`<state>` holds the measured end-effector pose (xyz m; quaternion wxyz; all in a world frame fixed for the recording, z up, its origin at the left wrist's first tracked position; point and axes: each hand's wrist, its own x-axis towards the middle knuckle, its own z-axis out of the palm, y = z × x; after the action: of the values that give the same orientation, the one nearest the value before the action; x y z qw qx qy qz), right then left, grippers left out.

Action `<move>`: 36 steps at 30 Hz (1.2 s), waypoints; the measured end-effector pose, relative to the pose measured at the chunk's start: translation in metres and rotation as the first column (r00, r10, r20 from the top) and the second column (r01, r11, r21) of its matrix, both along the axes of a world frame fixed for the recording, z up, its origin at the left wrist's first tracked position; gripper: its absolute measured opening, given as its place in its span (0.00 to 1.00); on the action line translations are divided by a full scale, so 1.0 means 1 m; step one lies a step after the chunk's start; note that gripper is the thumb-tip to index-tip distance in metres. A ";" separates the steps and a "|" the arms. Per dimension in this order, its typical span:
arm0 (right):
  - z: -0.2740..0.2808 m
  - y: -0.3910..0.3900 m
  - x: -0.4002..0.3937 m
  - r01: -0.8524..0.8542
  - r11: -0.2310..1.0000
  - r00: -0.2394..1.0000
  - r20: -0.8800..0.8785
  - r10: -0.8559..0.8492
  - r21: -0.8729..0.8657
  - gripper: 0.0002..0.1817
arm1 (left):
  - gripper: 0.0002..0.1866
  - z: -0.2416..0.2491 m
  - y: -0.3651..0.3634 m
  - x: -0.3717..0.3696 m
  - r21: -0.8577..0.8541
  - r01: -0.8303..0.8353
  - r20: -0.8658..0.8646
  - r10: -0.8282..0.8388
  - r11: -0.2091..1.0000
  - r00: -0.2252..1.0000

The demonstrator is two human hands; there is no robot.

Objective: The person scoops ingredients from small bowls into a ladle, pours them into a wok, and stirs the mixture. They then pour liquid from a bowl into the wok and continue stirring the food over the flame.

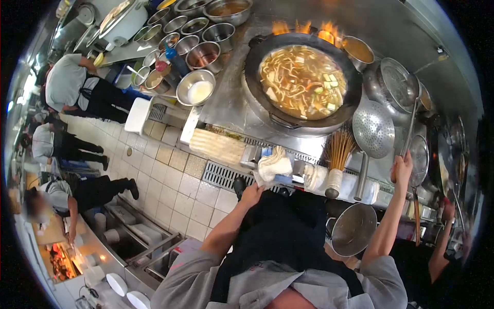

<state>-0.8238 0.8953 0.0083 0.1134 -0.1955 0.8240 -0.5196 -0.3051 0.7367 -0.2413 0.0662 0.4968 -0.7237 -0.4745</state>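
My right hand [402,169] is closed round the handle of a ladle [410,124], whose bowl is raised beside the metal pans on the right. My left hand [252,195] is low at the stove's front edge, its fingers closed on a corner of a folded cloth [275,164]. Ahead of me a large black wok [252,82] holds noodle soup [301,82] with pale vegetable pieces in brown broth. Flames [329,34] rise behind its far rim. A perforated skimmer [373,129] and a bamboo wok brush [338,159] lie between the wok and my right hand.
Metal seasoning pots [218,36] and a bowl of white contents [196,87] stand left of the wok. A pot [354,230] hangs below the front edge. Several co-workers stand at left; another person's arm [442,242] shows at right. The floor is tiled [167,180].
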 end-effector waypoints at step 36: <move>0.113 -0.013 0.202 0.627 0.300 0.110 0.463 0.879 -0.719 0.29 | 0.20 0.137 -0.255 0.082 0.224 -0.623 -0.608 0.607 0.749 0.512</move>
<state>-0.6222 0.8820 0.1209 0.5489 0.0715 -0.0104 -0.8328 -0.2232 0.4821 -0.1039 0.4808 0.5234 -0.4361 -0.5519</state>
